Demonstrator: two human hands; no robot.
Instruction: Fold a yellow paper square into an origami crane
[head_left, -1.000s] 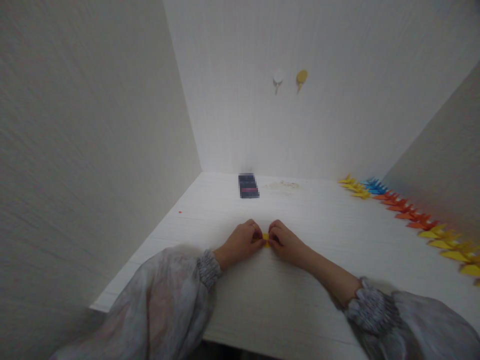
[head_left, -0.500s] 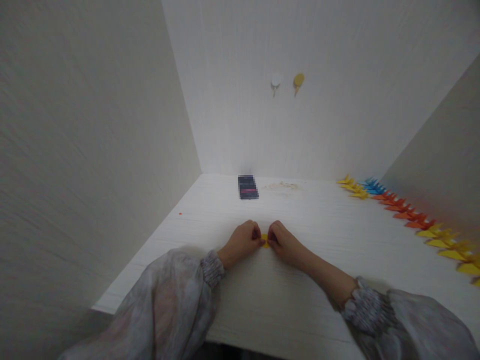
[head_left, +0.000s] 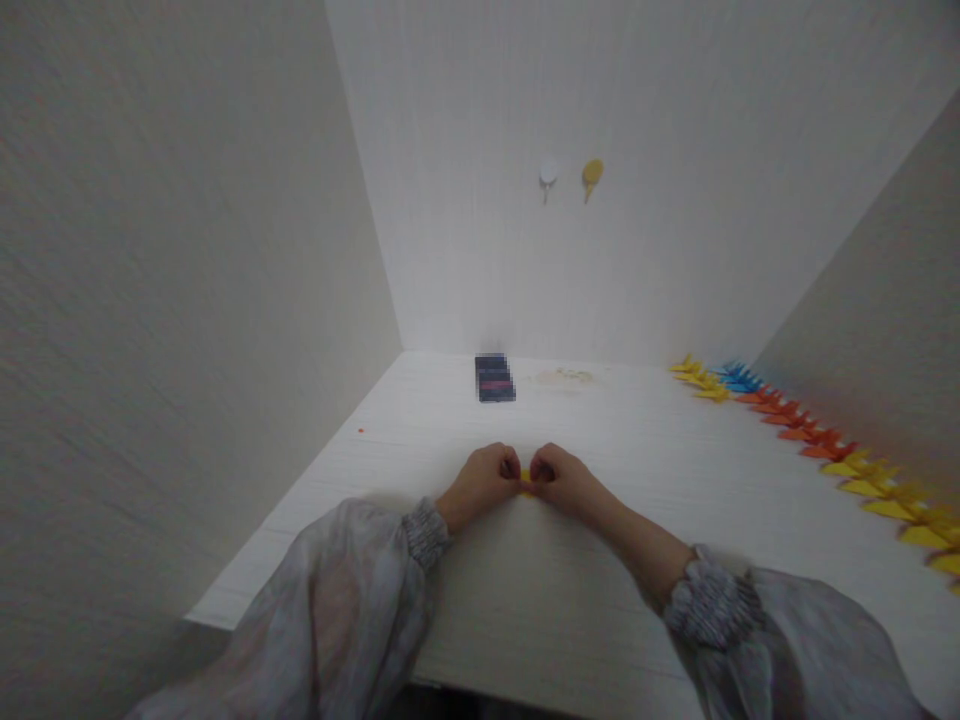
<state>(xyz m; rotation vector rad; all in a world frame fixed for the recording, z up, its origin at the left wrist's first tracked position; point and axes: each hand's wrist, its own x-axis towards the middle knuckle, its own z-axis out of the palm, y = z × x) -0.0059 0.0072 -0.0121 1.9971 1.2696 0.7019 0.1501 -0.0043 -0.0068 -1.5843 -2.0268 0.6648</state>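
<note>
Scene: view from a head camera, looking down at a white tabletop set into a pale-walled corner.
Hands: left hand and right hand rest side by side on the tabletop, knuckles up, fingertips nearly meeting. Both are curled narrow, pinching the same small yellow paper piece.
Paper piece: only a sliver shows between the fingertips; its shape and folds are mostly hidden. It lies low against the tabletop, near the middle of it and towards the person.
Handling: judged from its look, the piece is very light, thin and easily creased; it would likely slide on the smooth top unless pressed flat. Holding seems best at its two outer edges, one per hand, with fingertip pressure only.
Sleeves: loose grey sleeves with gathered cuffs cover both forearms.
Right edge: a row of folded paper shapes in yellow, blue, orange and yellow again runs along the right wall, well apart from the hands.
Back of tabletop: a small dark blurred object sits near the far wall.
Far wall: two small pegs, one white and one yellow, side by side.
</note>
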